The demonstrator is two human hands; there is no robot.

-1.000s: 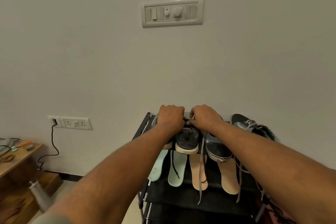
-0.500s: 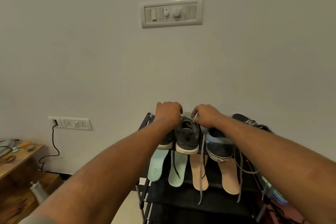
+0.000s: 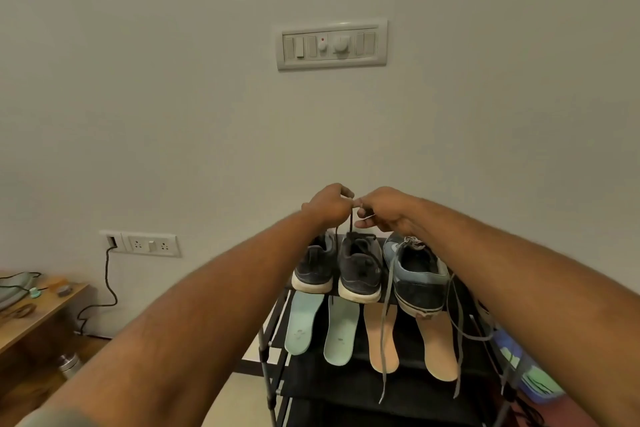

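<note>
The dark lace [image 3: 351, 224] now runs taut, straight up from the middle dark shoe [image 3: 360, 267], whose heel sits at the front edge of the shoe rack's [image 3: 273, 340] top shelf. A second ago both hands lay low on that shoe; they have risen, likely drawing the lace through. Left hand [image 3: 327, 204] and right hand [image 3: 384, 211] meet above, curled fingers pinching the lace. The shelf also carries the shoe's mate [image 3: 313, 267] and a blue-grey sneaker [image 3: 419, 274]. Four insoles [image 3: 303, 322] hang below its front edge.

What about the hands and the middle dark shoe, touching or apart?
Apart. The head view shows the left hand and right hand raised above the middle dark shoe, wall visible between; only the pinched dark lace joins them.
</note>
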